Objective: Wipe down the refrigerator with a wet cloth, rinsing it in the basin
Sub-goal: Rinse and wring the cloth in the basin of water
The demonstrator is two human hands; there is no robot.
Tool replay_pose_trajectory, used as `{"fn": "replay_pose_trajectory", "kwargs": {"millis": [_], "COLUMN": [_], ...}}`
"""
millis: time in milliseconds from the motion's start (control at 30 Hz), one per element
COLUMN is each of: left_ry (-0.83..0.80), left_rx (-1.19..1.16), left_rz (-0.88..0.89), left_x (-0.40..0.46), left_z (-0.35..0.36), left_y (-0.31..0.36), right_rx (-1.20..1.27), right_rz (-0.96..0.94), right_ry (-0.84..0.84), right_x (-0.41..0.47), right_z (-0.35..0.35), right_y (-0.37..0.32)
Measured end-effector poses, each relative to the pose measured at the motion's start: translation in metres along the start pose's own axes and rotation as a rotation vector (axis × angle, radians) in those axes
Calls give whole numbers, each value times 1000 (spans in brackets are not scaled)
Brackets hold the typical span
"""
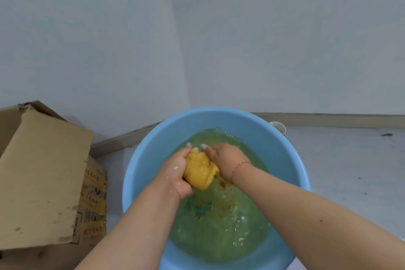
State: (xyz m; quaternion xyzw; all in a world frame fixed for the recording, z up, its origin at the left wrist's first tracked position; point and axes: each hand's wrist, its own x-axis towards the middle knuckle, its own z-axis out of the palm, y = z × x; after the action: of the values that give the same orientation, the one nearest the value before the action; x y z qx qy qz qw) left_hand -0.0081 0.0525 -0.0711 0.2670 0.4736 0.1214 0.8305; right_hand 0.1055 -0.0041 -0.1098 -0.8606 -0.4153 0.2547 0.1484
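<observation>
Both hands meet over the middle of the basin, grasping one bunched yellow cloth (200,170) between them. The left hand (178,172) curls round the cloth's left side, thumb on top, its fingers hidden underneath. The right hand (228,161) clasps the right side, its fingertips tucked behind the cloth so that only the knuckles and one pale nail show. A thin red string bracelet (240,167) circles the right wrist. The cloth sits just above the water, its lower end near the surface; whether it touches cannot be told.

The blue basin (142,160) holds cloudy greenish water (219,230), through which blurred blue and orange shapes on the bottom are too vague to identify. The basin's near edge is cut off by the frame.

To the left stands a stained cardboard box (41,177), partly out of view, with printed yellow tape on its side. Behind the basin's far right rim, a pale cup (278,127) is mostly hidden. The basin stands on a grey floor (350,160) that runs to a white wall (197,28).
</observation>
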Motion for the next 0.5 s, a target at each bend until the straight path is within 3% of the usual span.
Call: {"fn": "replay_pose_trajectory", "kwargs": {"millis": [67,133,233,300,400,500], "left_ry": [63,216,409,433,42,-291], "left_rx": [-18,173,882,1338,1461,1376], "left_rz": [28,79,246,404,578,610], "left_x": [12,27,37,40,38,33], "left_z": [-14,-32,-54,-59,-52,-45], "left_y": [2,3,6,10,2,-5], "right_rx": [-2,-54,-228,-395,-593,-438], "right_rz": [161,270,222,128,-86,-287], "right_ry": [-77,-151,-361,-471,-466,-381], "right_x": [8,9,6,0,-4,-10], "right_z": [5,8,13,16,4,-38], "right_y": [21,36,45,38,15,-11]}}
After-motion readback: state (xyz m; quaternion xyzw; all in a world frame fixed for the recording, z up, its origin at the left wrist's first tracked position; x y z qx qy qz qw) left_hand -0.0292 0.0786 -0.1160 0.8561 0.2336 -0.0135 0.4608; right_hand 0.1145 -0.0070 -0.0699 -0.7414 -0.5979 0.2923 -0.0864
